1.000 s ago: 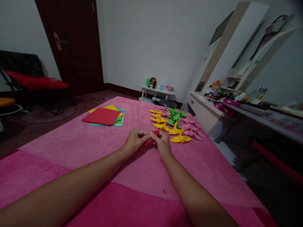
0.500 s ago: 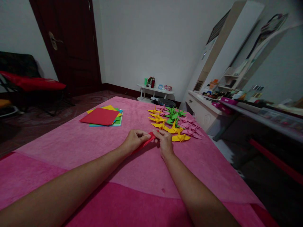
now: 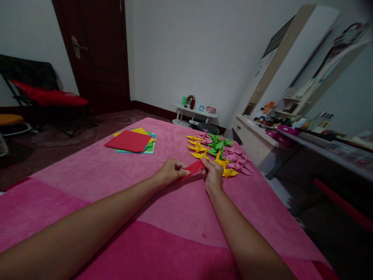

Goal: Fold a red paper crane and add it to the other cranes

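Note:
Both my hands meet over a pink cloth-covered table (image 3: 122,202). My left hand (image 3: 170,171) pinches one end of a folded red paper piece (image 3: 194,168), fingers closed on it. My right hand (image 3: 214,175) grips the other end, fingers curled round the paper. The red piece lies low, just above the cloth. Right behind my right hand sits a cluster of folded paper cranes (image 3: 217,149) in yellow, green and pink.
A stack of coloured paper sheets (image 3: 131,140), red on top, lies at the far left of the table. Beyond stand a dark door (image 3: 96,54), a red-cushioned chair (image 3: 43,97), a small white stand (image 3: 195,112) and a cluttered desk (image 3: 262,128) at right.
The red paper now shows more of its flat face between my hands, which have spread slightly apart. The camera view has shifted a little.

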Available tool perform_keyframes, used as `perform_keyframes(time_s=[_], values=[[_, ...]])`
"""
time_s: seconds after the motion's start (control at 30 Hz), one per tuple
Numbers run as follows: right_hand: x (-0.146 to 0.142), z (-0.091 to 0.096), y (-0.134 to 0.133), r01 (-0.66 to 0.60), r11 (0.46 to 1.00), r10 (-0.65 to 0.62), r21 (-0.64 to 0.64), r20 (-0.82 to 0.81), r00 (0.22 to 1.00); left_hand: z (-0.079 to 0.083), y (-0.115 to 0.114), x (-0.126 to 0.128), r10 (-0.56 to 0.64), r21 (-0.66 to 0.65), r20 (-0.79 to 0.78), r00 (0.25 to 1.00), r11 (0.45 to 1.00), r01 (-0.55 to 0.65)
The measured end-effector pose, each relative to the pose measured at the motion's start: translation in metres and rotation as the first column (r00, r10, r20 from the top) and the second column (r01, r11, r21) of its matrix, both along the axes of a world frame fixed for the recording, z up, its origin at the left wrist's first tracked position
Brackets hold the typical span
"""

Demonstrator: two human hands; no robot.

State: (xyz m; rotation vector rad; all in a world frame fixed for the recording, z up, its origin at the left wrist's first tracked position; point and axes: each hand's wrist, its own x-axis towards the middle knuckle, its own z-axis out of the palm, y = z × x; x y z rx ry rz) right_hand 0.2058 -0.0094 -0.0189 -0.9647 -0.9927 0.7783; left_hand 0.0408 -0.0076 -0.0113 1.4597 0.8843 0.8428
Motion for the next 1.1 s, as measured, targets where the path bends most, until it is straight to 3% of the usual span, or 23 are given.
perform_keyframes(time_s=[0.17, 0.27, 0.43, 0.5, 0.57, 0.63, 0.77, 0.93, 1.1], values=[[0.005, -0.002, 0.005, 0.073, 0.997, -0.072, 0.014, -0.059, 0.996, 0.001, 0.003, -0.003, 0.046, -0.004, 0.013, 0.999, 0.999, -0.046], [0.006, -0.002, 0.005, 0.105, 0.994, -0.106, -0.017, -0.083, 0.991, 0.001, 0.01, -0.006, 0.183, -0.01, 0.132, 0.974, 0.983, -0.184], [-0.003, 0.0, -0.001, -0.042, 0.987, 0.033, -0.156, -0.055, 0.998, -0.003, 0.029, -0.016, 0.417, -0.138, 0.448, 0.791, 0.906, -0.4], [-0.01, 0.001, -0.005, -0.131, 0.971, 0.124, -0.2, -0.051, 0.991, -0.005, 0.034, -0.019, 0.443, -0.186, 0.552, 0.707, 0.892, -0.413], [-0.019, 0.002, -0.008, -0.172, 0.961, 0.161, -0.216, -0.067, 0.985, -0.008, 0.036, -0.019, 0.428, -0.22, 0.607, 0.669, 0.9, -0.376], [-0.027, 0.004, -0.011, -0.173, 0.962, 0.156, -0.211, -0.093, 0.983, -0.01, 0.034, -0.016, 0.381, -0.219, 0.617, 0.688, 0.923, -0.315], [-0.036, 0.005, -0.016, -0.188, 0.958, 0.171, -0.217, -0.094, 0.981, -0.013, 0.023, -0.006, 0.271, -0.159, 0.536, 0.8, 0.963, -0.219], [-0.037, 0.002, -0.018, -0.242, 0.941, 0.256, -0.237, 0.031, 0.966, -0.009, 0.015, -0.004, 0.269, -0.096, 0.395, 0.879, 0.963, -0.251], [-0.035, 0.003, -0.016, -0.123, 0.99, 0.136, -0.068, 0.234, 0.963, -0.005, 0.011, -0.006, 0.182, 0.012, 0.236, 0.955, 0.982, -0.19]])
